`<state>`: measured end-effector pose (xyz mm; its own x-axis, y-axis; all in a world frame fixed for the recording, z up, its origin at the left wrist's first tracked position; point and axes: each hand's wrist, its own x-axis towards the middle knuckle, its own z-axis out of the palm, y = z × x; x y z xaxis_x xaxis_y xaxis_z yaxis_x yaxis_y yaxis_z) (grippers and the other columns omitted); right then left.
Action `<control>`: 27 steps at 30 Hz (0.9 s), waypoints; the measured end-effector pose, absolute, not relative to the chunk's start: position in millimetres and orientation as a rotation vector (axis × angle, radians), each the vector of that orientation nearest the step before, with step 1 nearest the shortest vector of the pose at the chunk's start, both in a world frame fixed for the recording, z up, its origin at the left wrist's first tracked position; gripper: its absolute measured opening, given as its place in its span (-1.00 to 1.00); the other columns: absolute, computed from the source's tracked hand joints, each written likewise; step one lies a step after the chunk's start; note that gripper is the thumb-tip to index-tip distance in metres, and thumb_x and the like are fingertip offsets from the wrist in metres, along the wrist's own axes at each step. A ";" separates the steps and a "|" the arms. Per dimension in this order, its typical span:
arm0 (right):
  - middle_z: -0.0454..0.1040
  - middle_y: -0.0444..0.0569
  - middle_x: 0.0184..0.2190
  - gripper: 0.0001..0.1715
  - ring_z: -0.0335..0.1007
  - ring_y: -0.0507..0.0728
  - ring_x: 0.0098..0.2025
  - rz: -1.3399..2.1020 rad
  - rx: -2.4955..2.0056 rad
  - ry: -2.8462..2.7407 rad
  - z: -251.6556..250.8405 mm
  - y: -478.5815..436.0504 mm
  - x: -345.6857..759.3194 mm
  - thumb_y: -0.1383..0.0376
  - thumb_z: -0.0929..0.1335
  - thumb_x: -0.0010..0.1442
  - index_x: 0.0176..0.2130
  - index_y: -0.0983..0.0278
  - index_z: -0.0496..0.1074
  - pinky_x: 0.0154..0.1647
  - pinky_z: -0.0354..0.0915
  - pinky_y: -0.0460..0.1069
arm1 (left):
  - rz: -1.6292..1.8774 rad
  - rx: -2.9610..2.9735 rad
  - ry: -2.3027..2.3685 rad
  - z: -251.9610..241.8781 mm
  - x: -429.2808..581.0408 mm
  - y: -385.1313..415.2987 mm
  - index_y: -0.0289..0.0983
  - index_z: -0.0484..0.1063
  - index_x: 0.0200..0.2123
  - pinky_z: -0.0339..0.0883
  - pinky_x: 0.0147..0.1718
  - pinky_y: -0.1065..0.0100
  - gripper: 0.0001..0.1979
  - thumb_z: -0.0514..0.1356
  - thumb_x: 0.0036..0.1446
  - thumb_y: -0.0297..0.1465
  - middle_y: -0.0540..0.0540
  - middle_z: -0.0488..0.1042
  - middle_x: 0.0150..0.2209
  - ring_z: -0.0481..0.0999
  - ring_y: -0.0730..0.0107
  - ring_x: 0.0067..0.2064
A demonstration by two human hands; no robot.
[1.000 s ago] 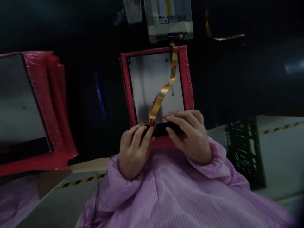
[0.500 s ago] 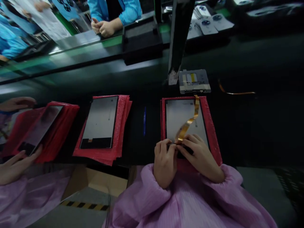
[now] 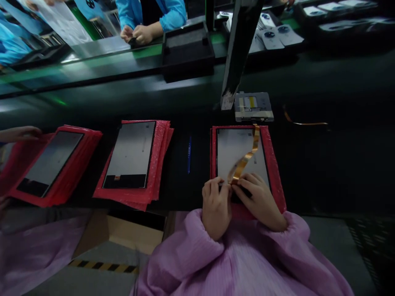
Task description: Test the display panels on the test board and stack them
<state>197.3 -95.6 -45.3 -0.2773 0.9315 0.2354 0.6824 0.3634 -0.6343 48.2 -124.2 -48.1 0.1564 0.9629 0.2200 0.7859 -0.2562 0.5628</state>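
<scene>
A flat display panel (image 3: 239, 154) lies on a stack of red bubble-wrap bags (image 3: 274, 164) in front of me. A gold flex ribbon cable (image 3: 247, 156) runs from a small grey board (image 3: 253, 107) at the far side down to the panel's near edge. My left hand (image 3: 216, 205) and my right hand (image 3: 261, 201) meet at that near edge, fingers curled and pinched on the cable's lower end. Both wrists are in pink sleeves.
A second panel on red bags (image 3: 132, 156) lies to the left, a third (image 3: 51, 164) further left by another person's hand (image 3: 18, 133). A blue pen (image 3: 189, 154) lies between stacks. A dark post (image 3: 239, 49) rises behind; a person in blue (image 3: 148, 20) works across the belt. A loose ribbon (image 3: 304, 122) lies right.
The view lifted from a close look at the panel to the whole bench. My hands stayed at the panel's near edge, fingers drawn closer together on the cable end.
</scene>
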 end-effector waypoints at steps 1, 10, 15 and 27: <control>0.45 -0.02 -0.30 -0.86 0.31 0.16 -0.23 0.564 -1.392 -2.048 -45.1 -95.7 197.3 0.34 0.30 0.33 -0.28 0.27 0.44 -0.19 0.32 0.10 | 0.782 2.119 1.680 -47.9 48.3 -124.2 -0.26 0.38 -0.14 0.36 0.02 0.12 -0.85 0.05 0.29 -0.51 -0.15 0.36 -0.03 0.33 0.22 0.02; 0.45 -0.01 -0.30 -0.86 0.34 0.17 -0.22 0.578 -1.374 -2.082 -41.1 -93.4 199.0 0.36 0.30 0.32 -0.30 0.26 0.44 -0.20 0.32 0.09 | 0.718 2.086 1.665 -46.1 49.7 -122.6 -0.29 0.34 -0.16 0.33 0.02 0.11 -0.85 0.01 0.28 -0.54 -0.18 0.30 -0.04 0.30 0.21 0.01; 0.46 0.00 -0.28 -0.86 0.34 0.19 -0.21 0.596 -1.398 -2.080 -42.8 -93.6 199.3 0.35 0.30 0.31 -0.28 0.25 0.45 -0.18 0.33 0.11 | 0.693 2.086 1.664 -45.9 50.2 -123.5 -0.29 0.33 -0.17 0.32 0.02 0.10 -0.85 0.04 0.24 -0.58 -0.18 0.28 -0.06 0.29 0.19 0.01; 0.48 0.02 -0.26 -0.83 0.33 0.20 -0.18 0.705 -1.472 -2.064 -34.2 -92.6 196.5 0.33 0.29 0.32 -0.25 0.23 0.49 -0.12 0.31 0.15 | 1.002 2.082 1.603 -59.4 39.7 -127.7 -0.26 0.34 -0.17 0.32 0.03 0.17 -0.91 0.08 0.28 -0.49 -0.19 0.39 -0.06 0.37 0.25 0.02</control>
<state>196.5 -92.6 -34.2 -0.2868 0.9525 0.1022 0.6911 0.2796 -0.6665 39.7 -127.7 -59.4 0.1207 0.9367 0.3287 0.7061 -0.3138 0.6348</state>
